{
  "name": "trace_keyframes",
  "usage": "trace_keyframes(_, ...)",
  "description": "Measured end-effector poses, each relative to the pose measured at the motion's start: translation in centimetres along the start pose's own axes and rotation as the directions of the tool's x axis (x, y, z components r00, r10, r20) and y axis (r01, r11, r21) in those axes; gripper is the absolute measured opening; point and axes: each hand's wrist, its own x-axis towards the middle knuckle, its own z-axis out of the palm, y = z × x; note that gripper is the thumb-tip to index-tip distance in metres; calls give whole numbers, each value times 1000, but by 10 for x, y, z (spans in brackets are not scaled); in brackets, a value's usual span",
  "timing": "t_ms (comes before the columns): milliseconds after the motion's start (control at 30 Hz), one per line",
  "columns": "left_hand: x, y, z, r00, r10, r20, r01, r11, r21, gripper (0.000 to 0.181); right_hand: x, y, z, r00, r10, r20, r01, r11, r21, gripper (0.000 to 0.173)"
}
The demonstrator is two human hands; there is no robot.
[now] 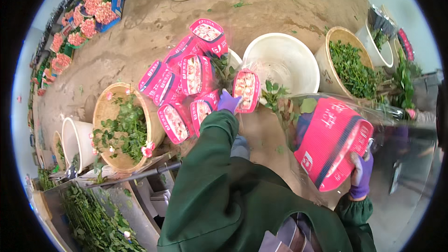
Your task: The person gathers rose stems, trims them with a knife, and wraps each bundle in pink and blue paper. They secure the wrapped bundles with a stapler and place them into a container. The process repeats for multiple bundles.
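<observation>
My right hand [362, 171], in a purple and grey work glove, grips the top end of a rose bouquet in pink corrugated wrap [332, 140]; a small metal tool also shows at its fingers. My left hand [229, 102], in a purple glove, reaches forward among upright wrapped rose bouquets. Its fingers touch the side of one small pink-wrapped bouquet of pale roses [246, 89]; whether they grip it I cannot tell. Close on its left stands another wrapped bouquet [204, 109]. Several more pink-wrapped bouquets [193, 75] lean together beyond, with leafy stems between them.
A white round tub [281, 40] stands ahead. Tan buckets of green cuttings stand at right [323, 59] and left [154, 126]. Cut stems [98, 217] lie on a metal bench at lower left. Pink flower bunches [94, 3] line the far left wall. Loose leaves dot the floor.
</observation>
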Motion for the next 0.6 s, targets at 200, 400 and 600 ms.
trace_keyframes(200, 77, -22, -29, 960, 203, 194, -279, 767, 578, 25, 93, -44, 35, 995, 36, 92, -35, 999, -14, 46)
trace_keyframes(400, 123, 8, -176, 963, 129, -237, -40, 936, 349, 17, 195, -34, 119, 962, 88, 259, -92, 996, 4, 45)
trace_keyframes(600, 82, 15, -154, 964, 93, -248, -93, 996, 11, 43, 311, 104, 312, 942, 97, 321, -24, 974, -224, 49)
